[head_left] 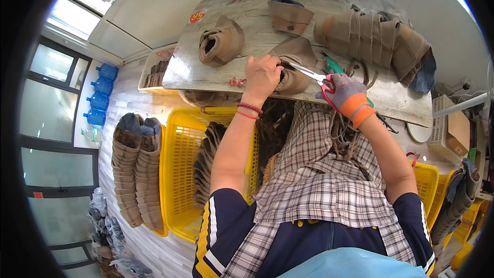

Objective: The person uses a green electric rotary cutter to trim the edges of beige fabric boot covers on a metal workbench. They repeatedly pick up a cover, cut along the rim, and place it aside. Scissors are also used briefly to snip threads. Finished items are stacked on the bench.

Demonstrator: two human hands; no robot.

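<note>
My left hand [263, 78], bare with red bracelets at the wrist, pinches the edge of a brown shoe upper [294, 81] at the table's near edge. My right hand [348, 93] wears a grey and orange glove and is closed round red-handled scissors [307, 72]. Their blades point left to the upper, close by my left fingertips; whether they are cutting cannot be made out. Right beside the scissors lies a green-handled tool [333, 64]. Farther back on the table stand a rolled brown upper [222, 42] and another upper with a dark lining [290, 16].
A row of nested uppers [368, 38] fills the right of the worn wooden table [180, 59]. Red scraps [236, 82] lie near its front edge. At my left stand a yellow basket [177, 175] holding uppers and tall stacks of uppers [127, 175]. Another yellow basket [426, 180] is at my right.
</note>
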